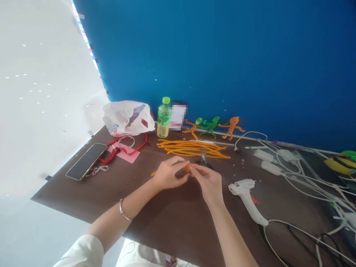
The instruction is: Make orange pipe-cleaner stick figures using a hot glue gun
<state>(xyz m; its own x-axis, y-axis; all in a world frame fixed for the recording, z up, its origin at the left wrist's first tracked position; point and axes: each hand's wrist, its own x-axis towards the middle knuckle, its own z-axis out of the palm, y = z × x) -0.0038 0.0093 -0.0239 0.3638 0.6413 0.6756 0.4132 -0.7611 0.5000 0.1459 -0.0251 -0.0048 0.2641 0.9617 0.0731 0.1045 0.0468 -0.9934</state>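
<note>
My left hand and my right hand meet over the middle of the table, fingers pinched on a small orange piece of pipe cleaner. An orange end shows on the far side of my left wrist; whether it belongs to the same piece I cannot tell. Just beyond my hands lies a loose bunch of orange pipe cleaners. Scissors rest between the bunch and my right hand, their handles partly hidden. Most of the held piece is covered by my fingers.
A white glue gun lies right of my right hand, near tangled white cables. Figures of twisted pipe cleaner stand against the blue wall. At left are a phone, a red strap, a plastic bag and a bottle.
</note>
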